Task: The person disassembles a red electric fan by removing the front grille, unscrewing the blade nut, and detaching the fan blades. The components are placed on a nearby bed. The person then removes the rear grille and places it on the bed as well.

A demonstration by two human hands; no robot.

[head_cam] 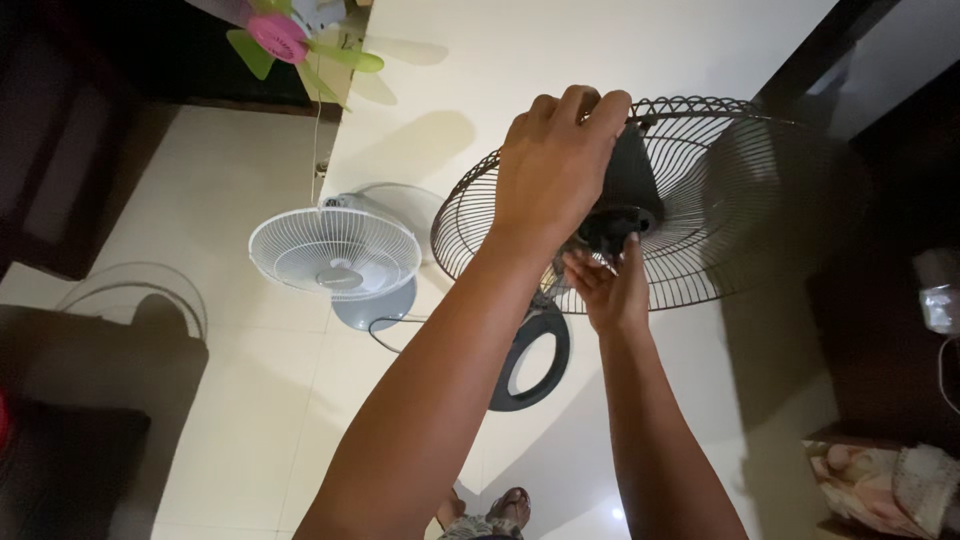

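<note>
— Fingers of the left hand are curled tight over the top of the black motor housing, gripping it from above. What sits further left?

— Going left to right: far up, a small fan with green blades and a pink hub; below it a white round-grilled fan standing on the pale tiled floor, well apart from the hands. Just beside the forearms lies a dark oval ring-shaped base on the floor.

— And the right hand?

— It comes up from below, fingers pinched around the small hub at the housing's lower end. What they pinch, I cannot tell; it is too dark.

— Where is the grille?

— The dark round wire fan guard is fixed behind the housing, held up off the floor, spreading right of both hands.

— How would it handle?

— I judge the weight sits in the motor, so the housing is the sound place to hold. The wire guard looks light and springy, easily bent; not a part to carry it by.
</note>
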